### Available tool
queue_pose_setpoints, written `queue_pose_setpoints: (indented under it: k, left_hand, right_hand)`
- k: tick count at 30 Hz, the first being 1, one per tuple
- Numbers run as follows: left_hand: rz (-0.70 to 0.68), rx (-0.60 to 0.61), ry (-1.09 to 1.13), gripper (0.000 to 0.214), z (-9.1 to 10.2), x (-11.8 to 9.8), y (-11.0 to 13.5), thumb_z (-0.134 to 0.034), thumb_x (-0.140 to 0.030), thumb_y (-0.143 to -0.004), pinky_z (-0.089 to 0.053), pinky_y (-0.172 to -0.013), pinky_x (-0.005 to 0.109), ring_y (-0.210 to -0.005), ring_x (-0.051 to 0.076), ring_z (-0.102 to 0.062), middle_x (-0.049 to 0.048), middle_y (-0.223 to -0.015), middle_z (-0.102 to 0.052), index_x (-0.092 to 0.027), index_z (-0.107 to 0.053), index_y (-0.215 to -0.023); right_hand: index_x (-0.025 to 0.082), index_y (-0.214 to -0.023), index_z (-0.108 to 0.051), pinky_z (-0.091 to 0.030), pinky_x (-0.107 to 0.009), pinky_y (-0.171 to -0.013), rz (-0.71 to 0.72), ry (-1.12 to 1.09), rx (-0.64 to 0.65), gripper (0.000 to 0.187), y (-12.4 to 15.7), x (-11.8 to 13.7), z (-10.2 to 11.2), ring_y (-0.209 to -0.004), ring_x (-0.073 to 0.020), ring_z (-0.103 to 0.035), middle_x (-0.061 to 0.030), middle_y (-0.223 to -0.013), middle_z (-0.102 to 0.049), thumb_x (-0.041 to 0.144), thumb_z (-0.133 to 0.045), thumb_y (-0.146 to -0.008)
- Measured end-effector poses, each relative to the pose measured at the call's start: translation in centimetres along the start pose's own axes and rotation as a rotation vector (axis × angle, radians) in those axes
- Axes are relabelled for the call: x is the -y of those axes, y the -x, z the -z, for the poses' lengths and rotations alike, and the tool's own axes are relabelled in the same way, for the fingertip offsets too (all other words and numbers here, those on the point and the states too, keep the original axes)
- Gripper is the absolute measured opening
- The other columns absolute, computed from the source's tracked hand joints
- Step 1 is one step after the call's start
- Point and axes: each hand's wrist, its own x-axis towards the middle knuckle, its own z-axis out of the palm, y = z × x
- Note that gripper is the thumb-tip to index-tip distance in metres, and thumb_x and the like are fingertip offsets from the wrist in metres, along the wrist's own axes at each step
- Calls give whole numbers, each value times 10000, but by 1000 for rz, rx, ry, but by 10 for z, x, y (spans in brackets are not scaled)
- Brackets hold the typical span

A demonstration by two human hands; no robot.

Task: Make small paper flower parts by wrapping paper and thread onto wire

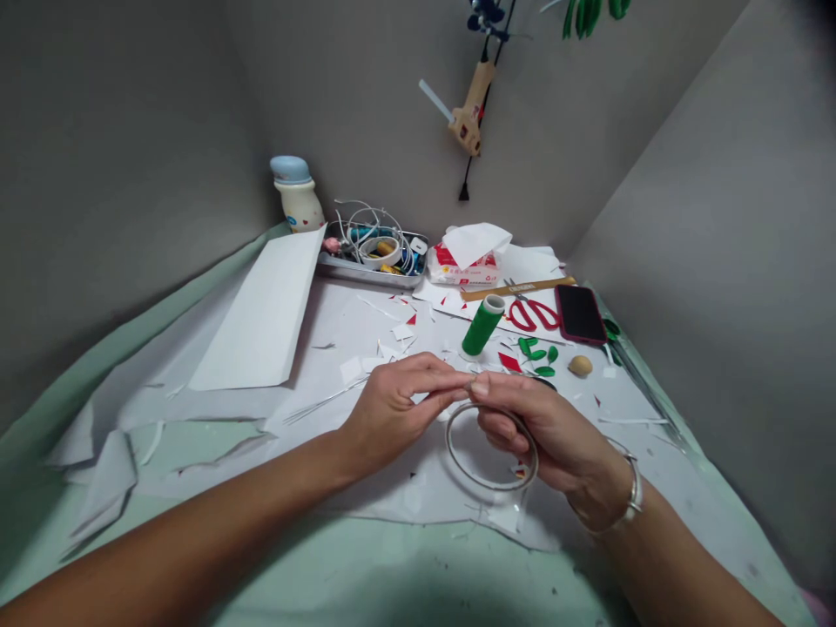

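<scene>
My left hand (398, 405) and my right hand (542, 427) meet fingertip to fingertip over the middle of the table. Both pinch the top of a thin metal wire ring (491, 482) that hangs below the fingers. My right hand's fingers curl around the ring's right side. A silver bracelet (632, 496) sits on my right wrist. Just behind the hands stands a green spool (483, 325) of tape or thread.
White paper sheets (261, 313) and scraps cover the green table. At the back are a metal tray (372, 252) with cables and tape, a tissue pack (470, 257), red scissors (532, 313), a dark phone (580, 313), green leaf cutouts (536, 353) and a bottle (297, 196).
</scene>
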Motion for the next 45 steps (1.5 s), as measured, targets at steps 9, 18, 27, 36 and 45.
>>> queue_pose_setpoints:
  k: [9, 18, 27, 36, 45]
  left_hand:
    - [-24, -20, -30, 185, -1, 2, 0, -657, -211, -858, -540, -757, 262, -807, 140, -680, 32, -888, -736, -263, -761, -1002]
    - [78, 12, 50, 166, 2, -2, -5, -645, -216, -860, -527, -817, 301, -856, 163, -679, 42, -919, -745, -252, -770, -963]
    - [246, -78, 156, 117, 5, -3, -8, -677, -241, -825, -499, -768, 289, -829, 162, -650, 45, -907, -728, -198, -763, -892]
    - [433, -181, 318, 184, 8, -4, -13, -733, -304, -747, -490, -690, 288, -711, 152, -604, 26, -766, -702, -162, -752, -863]
    - [421, -199, 352, 187, 8, -2, -12, -727, -294, -753, -489, -708, 286, -711, 144, -594, 21, -743, -689, -154, -746, -875]
  right_hand:
    - [167, -830, -582, -153, -166, -364, -78, -97, 37, 221, -2, 0, 0, -361, -23, -224, 105, -449, -414, 363, -685, -828]
    - [170, -802, -559, -180, -153, -368, -101, -162, 46, 268, -4, -2, -1, -356, -16, -265, 93, -480, -446, 392, -708, -819]
    - [170, -801, -569, -285, -161, -431, -25, -130, 28, 207, -3, -2, -2, -431, -40, -409, 58, -544, -491, 350, -614, -892]
    - [246, -1145, -559, -338, -211, -464, 182, 252, -191, 351, 3, -2, -13, -488, -95, -511, 37, -662, -610, 477, -597, -882]
    - [327, -1201, -628, -439, -268, -512, 298, 784, -325, 332, 14, 3, -17, -514, -118, -558, 22, -726, -602, 372, -631, -872]
